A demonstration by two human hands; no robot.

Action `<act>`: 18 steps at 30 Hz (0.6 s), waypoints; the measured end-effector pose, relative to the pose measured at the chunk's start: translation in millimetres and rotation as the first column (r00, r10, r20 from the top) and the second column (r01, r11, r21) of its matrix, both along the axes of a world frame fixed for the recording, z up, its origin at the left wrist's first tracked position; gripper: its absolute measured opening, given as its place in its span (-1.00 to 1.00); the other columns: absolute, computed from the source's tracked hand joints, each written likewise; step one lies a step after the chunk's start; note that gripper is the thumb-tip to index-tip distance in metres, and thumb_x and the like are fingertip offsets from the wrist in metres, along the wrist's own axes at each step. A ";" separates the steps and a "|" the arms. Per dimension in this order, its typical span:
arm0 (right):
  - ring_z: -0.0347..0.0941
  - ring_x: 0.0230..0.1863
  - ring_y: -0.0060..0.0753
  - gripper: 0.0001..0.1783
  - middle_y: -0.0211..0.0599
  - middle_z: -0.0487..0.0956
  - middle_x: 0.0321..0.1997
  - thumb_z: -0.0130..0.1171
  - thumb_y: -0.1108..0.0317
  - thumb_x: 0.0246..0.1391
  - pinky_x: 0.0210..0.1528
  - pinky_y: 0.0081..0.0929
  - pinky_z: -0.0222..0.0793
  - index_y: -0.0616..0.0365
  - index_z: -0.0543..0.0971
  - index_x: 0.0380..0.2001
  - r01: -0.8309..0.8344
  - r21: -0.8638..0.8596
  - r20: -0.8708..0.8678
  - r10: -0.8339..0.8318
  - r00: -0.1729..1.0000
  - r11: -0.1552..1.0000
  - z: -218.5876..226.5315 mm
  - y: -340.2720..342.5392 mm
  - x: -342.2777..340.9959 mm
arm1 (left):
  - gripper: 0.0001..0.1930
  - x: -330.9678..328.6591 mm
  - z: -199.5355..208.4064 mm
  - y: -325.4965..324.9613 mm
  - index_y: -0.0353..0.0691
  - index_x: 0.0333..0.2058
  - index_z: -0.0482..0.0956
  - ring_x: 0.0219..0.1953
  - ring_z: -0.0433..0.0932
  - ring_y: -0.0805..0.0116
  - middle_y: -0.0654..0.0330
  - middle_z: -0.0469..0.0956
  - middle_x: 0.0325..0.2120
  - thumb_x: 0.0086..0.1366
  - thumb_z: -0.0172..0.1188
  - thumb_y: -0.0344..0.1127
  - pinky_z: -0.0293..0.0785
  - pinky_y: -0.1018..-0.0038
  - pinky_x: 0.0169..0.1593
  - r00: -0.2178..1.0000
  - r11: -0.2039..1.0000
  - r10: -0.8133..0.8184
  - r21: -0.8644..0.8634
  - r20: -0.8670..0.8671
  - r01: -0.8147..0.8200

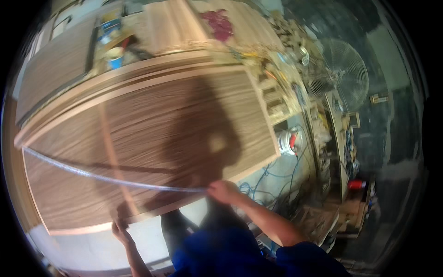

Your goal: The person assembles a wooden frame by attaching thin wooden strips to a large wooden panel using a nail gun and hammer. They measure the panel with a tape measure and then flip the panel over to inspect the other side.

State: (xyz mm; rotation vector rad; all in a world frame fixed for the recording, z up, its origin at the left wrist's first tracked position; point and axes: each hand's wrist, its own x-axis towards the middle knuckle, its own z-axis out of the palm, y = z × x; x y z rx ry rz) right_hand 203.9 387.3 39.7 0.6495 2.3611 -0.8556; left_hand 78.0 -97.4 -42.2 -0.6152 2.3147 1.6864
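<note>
A large brown wood-grain panel [152,124] with pale edges lies in front of me. A long silvery strip, apparently a measuring tape [87,173], runs across it from its far left corner to the near edge. My right hand [224,191] is closed round the near end of this tape, just over the panel's near edge. Further left, my left hand [121,231] is at the same edge, seemingly touching it. Shadow and blur hide how its fingers are bent. My own shadow covers much of the panel's middle and right.
More boards [55,69] lie beyond the panel. A blue-and-white cup [114,59] and a dark red cloth [218,25] are at the back. To the right are a white bucket [290,141], blue cables [277,177] on the floor and a large fan [339,74].
</note>
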 end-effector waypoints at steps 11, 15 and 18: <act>0.59 -0.22 0.16 -0.73 -0.08 0.65 -0.31 0.19 0.12 0.21 -0.16 0.03 0.48 0.07 0.66 -0.40 0.074 0.058 -0.218 -0.059 0.974 0.996 -31.0 317.7 214.8 | -0.68 155.9 26.4 383.4 -0.34 -0.24 0.68 -0.38 0.62 0.35 0.16 0.66 -0.46 0.51 0.16 -0.15 0.56 0.39 -0.23 0.768 0.779 -0.615 -0.012 0.179 0.627; 0.60 -0.20 0.14 -0.71 -0.07 0.66 -0.29 0.20 0.14 0.20 -0.14 -0.02 0.50 0.10 0.67 -0.44 0.068 0.097 -0.188 -0.049 0.981 0.993 -13.6 392.2 242.8 | -0.77 183.7 46.8 523.4 -0.19 -0.10 0.71 0.03 0.62 0.12 0.13 0.69 -0.03 0.32 0.31 -0.27 0.55 0.19 0.07 0.355 0.327 -0.935 -0.447 -0.022 0.833; 0.61 -0.23 0.14 -0.68 -0.03 0.66 -0.33 0.19 0.12 0.21 -0.15 -0.01 0.50 0.13 0.70 -0.44 0.072 0.110 -0.181 -0.051 0.982 0.991 -21.2 429.0 257.7 | -0.49 198.2 65.6 620.6 -0.15 0.19 0.55 0.36 0.34 0.06 0.11 0.47 0.27 0.24 0.30 -0.37 0.21 0.08 0.43 0.102 0.127 -0.992 -0.555 -0.076 0.822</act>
